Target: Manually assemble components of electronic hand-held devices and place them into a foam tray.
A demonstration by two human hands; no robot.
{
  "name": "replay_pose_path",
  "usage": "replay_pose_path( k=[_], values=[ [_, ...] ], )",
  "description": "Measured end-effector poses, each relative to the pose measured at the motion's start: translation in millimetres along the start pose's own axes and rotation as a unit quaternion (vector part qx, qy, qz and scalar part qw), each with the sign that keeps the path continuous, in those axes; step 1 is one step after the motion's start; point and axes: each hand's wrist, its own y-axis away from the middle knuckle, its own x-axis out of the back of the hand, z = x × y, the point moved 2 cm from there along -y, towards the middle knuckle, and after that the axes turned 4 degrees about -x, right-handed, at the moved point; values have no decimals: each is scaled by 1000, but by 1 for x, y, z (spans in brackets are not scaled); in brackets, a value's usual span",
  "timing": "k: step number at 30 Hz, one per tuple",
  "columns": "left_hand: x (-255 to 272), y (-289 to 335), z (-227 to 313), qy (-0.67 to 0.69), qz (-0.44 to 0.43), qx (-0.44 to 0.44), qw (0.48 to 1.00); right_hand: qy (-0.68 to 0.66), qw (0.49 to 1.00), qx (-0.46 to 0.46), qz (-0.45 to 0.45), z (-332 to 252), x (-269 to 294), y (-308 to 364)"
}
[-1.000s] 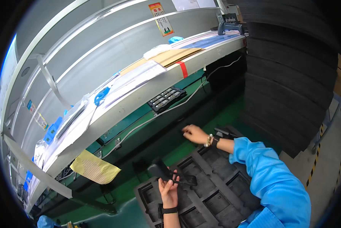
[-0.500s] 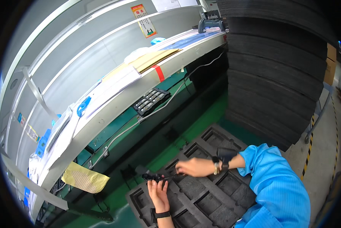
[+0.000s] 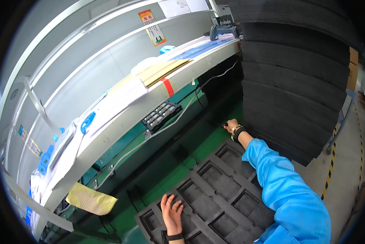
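Note:
A dark grey foam tray point(image 3: 221, 198) with square recesses lies low in front of me; the recesses I can see hold nothing. Over its near left part, my left hand point(image 3: 172, 215) is open with its fingers apart and nothing in it. Reaching beyond the tray's far right corner, my right hand point(image 3: 231, 125) is closed near the foot of the tall stack. A small dark thing point(image 3: 224, 125) pokes out from its fingers, too small to name. The right arm wears a blue sleeve point(image 3: 276, 179).
A tall stack of dark foam trays point(image 3: 292, 81) stands right of the tray. On the left runs a long white workbench point(image 3: 109, 122), with a yellow perforated sheet point(image 3: 92, 199) hanging below its edge. A filled parts tray point(image 3: 161, 115) and a pale cable point(image 3: 170, 126) lie under the bench.
My right hand has swung from beside the left hand, out past the tray's far right corner. The dark piece at my left fingertips is gone from there, and the left hand is free.

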Motion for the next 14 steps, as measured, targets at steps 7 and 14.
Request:
replay_pose_path(
  k=[7,14],
  values=[
    [0,11,6,12,-51,49,997,516,799,270,149,11,-8,-21],
    [50,-6,-23,-37,-51,8,998,283,850,404,184,-24,-15,117]
  ],
)
